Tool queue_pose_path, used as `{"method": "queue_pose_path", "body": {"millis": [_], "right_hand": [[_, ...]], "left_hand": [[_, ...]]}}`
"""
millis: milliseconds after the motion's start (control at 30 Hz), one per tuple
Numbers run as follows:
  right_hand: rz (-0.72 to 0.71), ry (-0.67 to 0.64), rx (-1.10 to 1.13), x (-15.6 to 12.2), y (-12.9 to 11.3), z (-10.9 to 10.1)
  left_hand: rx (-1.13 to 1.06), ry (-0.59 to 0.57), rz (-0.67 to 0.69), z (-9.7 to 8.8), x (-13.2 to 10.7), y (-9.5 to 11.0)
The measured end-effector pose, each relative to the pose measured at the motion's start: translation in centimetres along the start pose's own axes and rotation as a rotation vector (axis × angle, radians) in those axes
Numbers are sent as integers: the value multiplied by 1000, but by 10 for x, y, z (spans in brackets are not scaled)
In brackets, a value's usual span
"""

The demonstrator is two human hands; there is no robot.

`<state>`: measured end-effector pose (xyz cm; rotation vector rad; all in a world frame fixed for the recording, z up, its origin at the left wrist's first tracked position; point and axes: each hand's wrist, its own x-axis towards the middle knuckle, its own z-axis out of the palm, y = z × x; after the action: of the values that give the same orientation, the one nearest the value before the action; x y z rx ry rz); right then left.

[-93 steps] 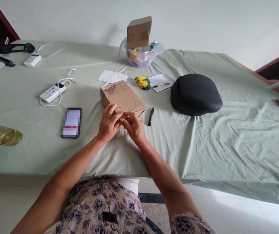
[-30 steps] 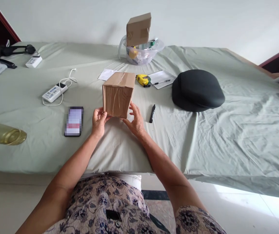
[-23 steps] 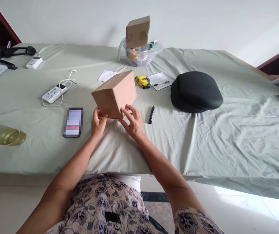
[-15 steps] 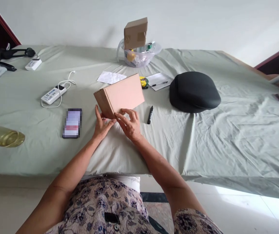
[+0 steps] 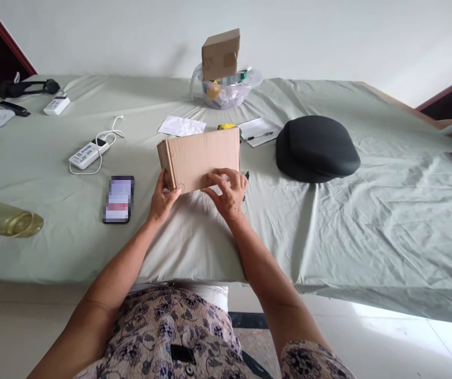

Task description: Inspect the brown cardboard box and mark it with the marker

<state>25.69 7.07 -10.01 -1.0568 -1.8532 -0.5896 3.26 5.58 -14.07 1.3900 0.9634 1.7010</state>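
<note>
A flat brown cardboard box (image 5: 206, 155) is tilted up in front of me, its broad face turned towards me. My left hand (image 5: 163, 200) grips its lower left corner, thumb on the front face and fingers along the side. At the bottom edge, my right hand (image 5: 228, 195) has bent fingers on the face and its thumb low by the edge. Right behind that hand, a black marker (image 5: 247, 176) is mostly hidden. Left of the box lies a phone (image 5: 118, 200) with a blurred screen. A yellow item (image 5: 226, 126) peeks out behind the box's top edge.
A black case (image 5: 316, 150) stands to the right, beside paper with a pen (image 5: 259, 136). Behind are a plastic basket (image 5: 229, 97) carrying another carton (image 5: 220, 55) and a white sheet (image 5: 180, 126). Leftward lie a power strip (image 5: 89, 153) and bottle (image 5: 8, 218). Another person's hand shows far right.
The box has turned so its face is more level and squarer to me. My right hand has slid right along the bottom edge, now covering much of the marker.
</note>
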Motion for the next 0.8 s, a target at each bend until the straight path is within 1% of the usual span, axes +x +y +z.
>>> {"method": "queue_pose_path", "body": {"millis": [100, 200, 300, 400, 467, 567, 700, 800], "right_hand": [[106, 118, 65, 3, 22, -3], [267, 151, 253, 3, 38, 1], [431, 151, 509, 1, 42, 8], [532, 165, 647, 0, 39, 13], [575, 186, 669, 2, 36, 11], [595, 187, 617, 5, 33, 5], [635, 108, 497, 5, 32, -2], [677, 56, 468, 2, 31, -3]], "left_hand": [[-79, -40, -17, -4, 5, 11], [-135, -66, -9, -6, 8, 20], [-180, -67, 19, -11, 10, 18], [-207, -63, 52, -16, 14, 10], [-215, -76, 61, -19, 16, 6], [-221, -106, 44, -20, 16, 4], [-179, -103, 0, -19, 14, 2], [-118, -75, -19, -18, 15, -7]]}}
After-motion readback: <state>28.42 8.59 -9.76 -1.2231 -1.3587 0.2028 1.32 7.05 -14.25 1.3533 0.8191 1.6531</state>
